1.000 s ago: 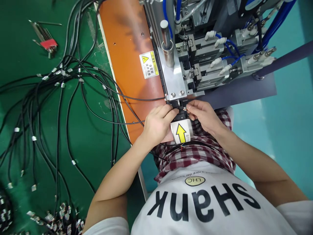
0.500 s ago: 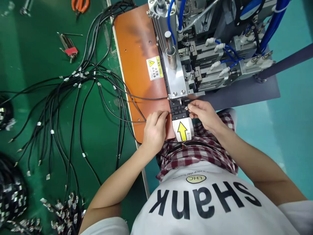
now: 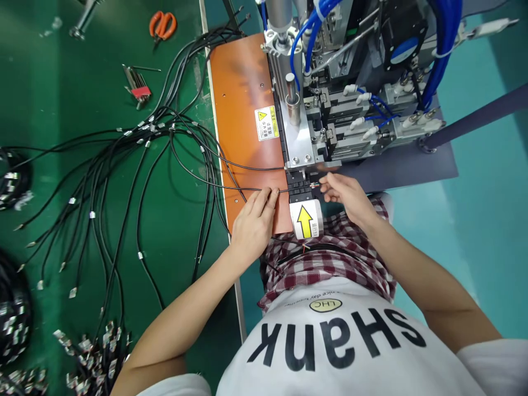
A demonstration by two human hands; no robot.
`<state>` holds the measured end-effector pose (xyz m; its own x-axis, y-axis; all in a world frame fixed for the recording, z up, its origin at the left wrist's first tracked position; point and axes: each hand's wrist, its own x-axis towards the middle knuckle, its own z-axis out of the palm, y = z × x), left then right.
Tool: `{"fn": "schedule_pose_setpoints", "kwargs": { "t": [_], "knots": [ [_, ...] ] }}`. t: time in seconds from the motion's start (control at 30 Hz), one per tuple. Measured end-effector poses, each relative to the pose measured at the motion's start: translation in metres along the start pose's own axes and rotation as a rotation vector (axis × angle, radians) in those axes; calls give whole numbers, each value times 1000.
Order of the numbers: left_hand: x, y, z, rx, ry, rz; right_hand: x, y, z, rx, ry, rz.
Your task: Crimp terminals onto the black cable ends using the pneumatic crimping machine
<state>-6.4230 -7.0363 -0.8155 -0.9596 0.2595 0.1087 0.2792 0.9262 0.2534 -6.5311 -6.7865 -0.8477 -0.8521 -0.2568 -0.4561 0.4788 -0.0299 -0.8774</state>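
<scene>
My left hand [image 3: 253, 223] rests on the orange board [image 3: 241, 71], fingers together and gripping a black cable [image 3: 292, 190] at its fingertips. Past those fingers the cable runs across the black slotted fixture [image 3: 300, 184] at the machine's front. Thin coloured wires [image 3: 315, 185] stick out of the cable's stripped end. Just beside these wire ends is my right hand [image 3: 344, 195], its fingers curled loosely and slightly apart, with nothing visible between them. A second black cable [image 3: 259, 168] enters the machine [image 3: 299, 137] just beyond the fixture.
On the green table [image 3: 37, 110] lie a spread of black cables [image 3: 136, 132], orange-handled pliers [image 3: 163, 26], a hex key set [image 3: 138, 88] and a wrench [image 3: 84, 22]. Coiled cables [image 3: 14, 308] sit at the left. A yellow arrow label [image 3: 305, 220] marks the white guide. Blue air tubes [image 3: 443, 55] hang over the machine.
My right fingers have loosened from the wire ends and drawn slightly away. The cable under my left hand now lies straighter across the board. The view has shifted a little.
</scene>
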Motion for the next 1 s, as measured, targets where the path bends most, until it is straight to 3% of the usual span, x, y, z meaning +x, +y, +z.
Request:
{"fn": "schedule_pose_setpoints", "kwargs": {
  "t": [0.17, 0.3, 0.4, 0.53, 0.63, 0.8, 0.87, 0.93, 1.0],
  "knots": [
    [10, -1, -2, -3, 5, -16, -14, 8, -20, 48, 107, 34],
    [43, -12, -2, -25, 42, -86, -18, 9, -19, 53, 136, -4],
    [59, -23, -9, -45, 37, -56, -20, 7, -15, 47, 130, -50],
    [52, -33, -26, -53, -17, 21, -33, 8, -26, 24, 132, -70],
    [45, -47, -32, -4, -1, 6, -46, 14, -44, 9, 155, -67],
    [65, -72, -30, 100, -16, 58, -57, 21, -59, 16, 223, -31],
    [66, -66, -33, 133, 6, 95, -59, 18, -56, -9, 224, -56],
    [52, -47, -36, 148, 31, 173, -64, 11, -51, -78, 211, -97],
    [25, -19, -36, 144, -21, 404, -72, 2, -46, -161, 199, -144]
  ]
}}
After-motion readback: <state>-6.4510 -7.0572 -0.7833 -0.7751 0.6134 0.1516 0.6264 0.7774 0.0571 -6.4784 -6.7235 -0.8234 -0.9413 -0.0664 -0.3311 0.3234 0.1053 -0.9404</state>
